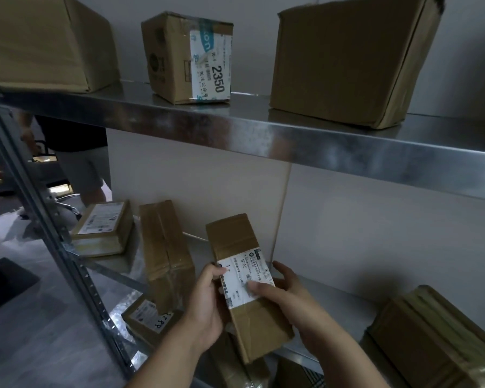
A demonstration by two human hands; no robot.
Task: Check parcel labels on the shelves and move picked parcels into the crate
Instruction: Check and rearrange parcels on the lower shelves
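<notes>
parcel [233,236] | long brown carton, white label [245,278] facing up | left grip [207,301], right grip [284,292] both grasping it

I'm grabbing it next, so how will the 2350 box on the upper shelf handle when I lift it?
The 2350 box is probably stiff: its cardboard sides look flat. It is small, so likely light, though contents are hidden. It stands near the shelf edge, so a push forward could drop it.
</notes>
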